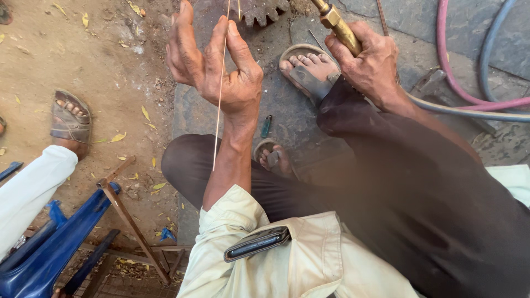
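The left hand [218,66] is raised in front of the person, palm toward the camera. Its fingers are half open and a little apart, and one thin metal rod [221,94] runs between them, pinched lightly near the thumb. The rod stands almost upright; its lower end hangs free above the dark trouser leg [187,165], and its upper end leaves the picture at the top.

The right hand [370,63] is closed around one brass torch [339,27], with the fingers wrapped tightly on its handle. The torch points up and to the left, toward a rusty gear wheel [262,11] that lies on the stone slab [287,116] at the top edge.

There is one container-like thing, the shirt pocket [292,248] on the chest, and one dark flat case [256,243] sticks out of it. I cannot read any label.

Three hoses [475,105] lie on the right: one pink, one blue-grey and one pale. One small green lighter [266,126] lies on the slab between the person's two sandalled feet [309,69]. On the left, another person's sandalled foot [70,118] and white sleeve or trouser [27,187] are visible, beside one blue plastic chair [49,248].
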Motion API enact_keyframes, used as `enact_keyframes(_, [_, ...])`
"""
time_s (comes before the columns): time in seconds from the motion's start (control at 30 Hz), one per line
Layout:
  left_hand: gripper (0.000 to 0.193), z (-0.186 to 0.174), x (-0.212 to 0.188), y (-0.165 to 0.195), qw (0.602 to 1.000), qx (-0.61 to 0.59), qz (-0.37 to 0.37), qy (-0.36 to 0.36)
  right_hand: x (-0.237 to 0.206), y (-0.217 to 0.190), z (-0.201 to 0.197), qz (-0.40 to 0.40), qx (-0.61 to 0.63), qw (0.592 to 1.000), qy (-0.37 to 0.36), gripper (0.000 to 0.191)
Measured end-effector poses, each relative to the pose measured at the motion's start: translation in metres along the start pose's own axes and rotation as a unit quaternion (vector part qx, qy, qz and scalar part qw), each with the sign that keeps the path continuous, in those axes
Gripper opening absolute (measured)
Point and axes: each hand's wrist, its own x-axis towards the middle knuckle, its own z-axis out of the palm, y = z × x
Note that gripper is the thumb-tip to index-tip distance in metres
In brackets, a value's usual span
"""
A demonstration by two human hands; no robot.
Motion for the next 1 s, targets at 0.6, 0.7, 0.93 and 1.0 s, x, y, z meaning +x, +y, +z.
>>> enact_keyframes(0.6, [0.014, 0.001, 0.005, 0.001, 1.0, -0.005, -0.009, -0.004, -0.001, 0.0, 0.003, 0.005, -0.004, 1.0, 0.012, 0.023])
enact_keyframes(0.7, [0.015, 0.001, 0.005, 0.0, 1.0, -0.003, -0.015, -0.007, -0.003, 0.005, 0.005, -0.028, 0.001, 0.999, 0.037, 0.023])
enact_keyframes(0.93, [0.019, 0.003, 0.003, -0.006, 0.982, -0.17, -0.083, -0.002, -0.01, 0.023, 0.003, -0.126, -0.061, 0.989, 0.051, 0.023])
enact_keyframes(1.0, [0.021, 0.005, 0.002, -0.007, 0.965, -0.247, -0.088, 0.019, -0.008, 0.027, 0.007, -0.115, -0.103, 0.987, 0.054, 0.028])
